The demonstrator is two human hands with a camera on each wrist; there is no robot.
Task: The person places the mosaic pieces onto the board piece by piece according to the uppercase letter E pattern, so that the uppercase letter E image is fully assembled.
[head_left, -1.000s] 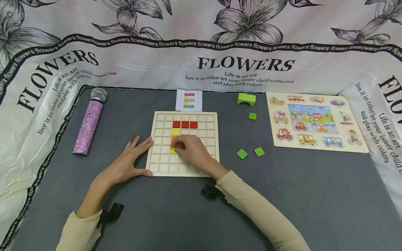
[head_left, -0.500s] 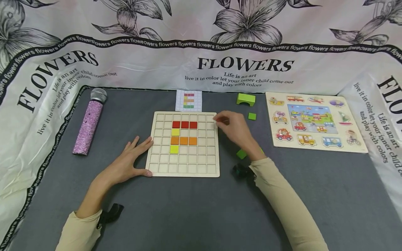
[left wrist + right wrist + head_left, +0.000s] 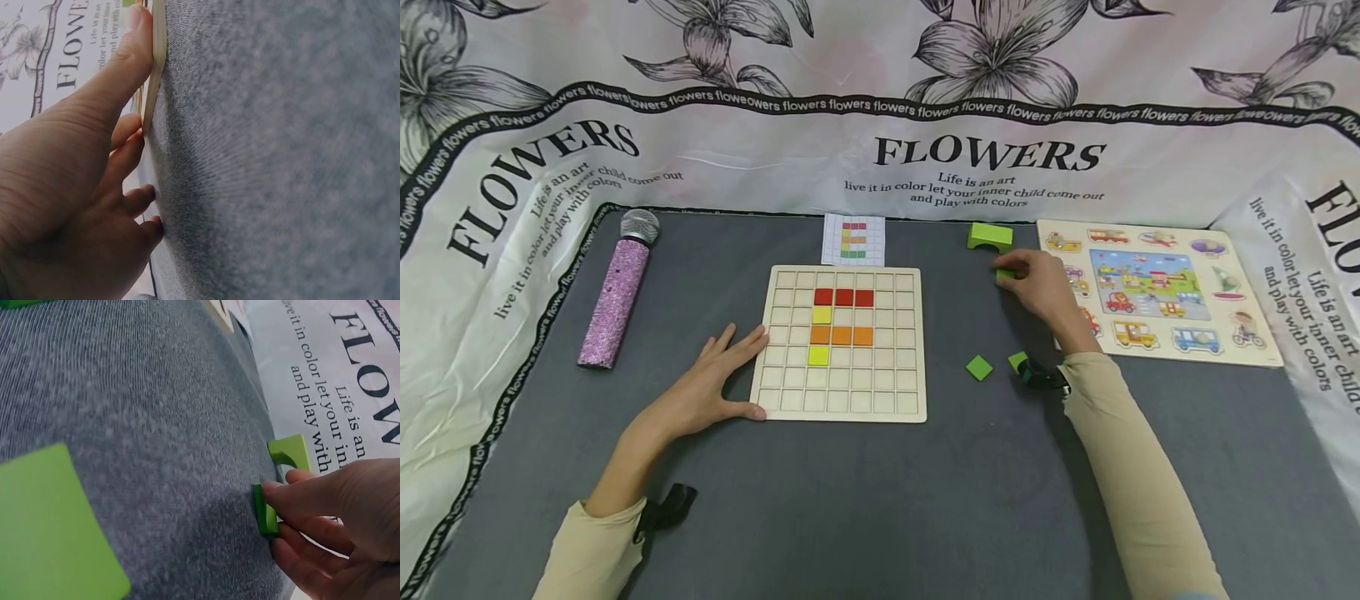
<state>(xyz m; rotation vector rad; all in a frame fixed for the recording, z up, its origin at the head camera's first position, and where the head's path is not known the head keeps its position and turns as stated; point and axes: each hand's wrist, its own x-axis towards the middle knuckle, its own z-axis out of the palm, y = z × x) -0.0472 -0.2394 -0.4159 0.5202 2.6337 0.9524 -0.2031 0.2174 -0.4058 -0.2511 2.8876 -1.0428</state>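
My right hand (image 3: 1045, 292) pinches a small green square tile (image 3: 265, 509) between thumb and fingers; the right wrist view has it tilted on its edge near the cloth. On the wooden grid board (image 3: 850, 402) lie three red tiles (image 3: 844, 297), a yellow tile (image 3: 822, 315), three orange tiles (image 3: 842, 336) and a yellow-green tile (image 3: 817, 356). My left hand (image 3: 700, 396) touches the board's left edge, its fingers spread and thumb at the lower corner. Two more green tiles, one a loose diamond-turned tile (image 3: 979, 367), the other a partly hidden tile (image 3: 1017, 360), lie right of the board.
A pattern card (image 3: 853, 240) stands behind the board. Beyond my right hand is a green arch block (image 3: 990, 236). A vehicle picture puzzle (image 3: 1180, 342) lies at the right, and a pink glittery microphone (image 3: 613, 304) at the left. Grey cloth covers the table (image 3: 850, 517).
My right hand has left the board's yellow-green tile, swung right past the board, and taken hold of a green tile below the arch block. My left hand stays at the board's edge.
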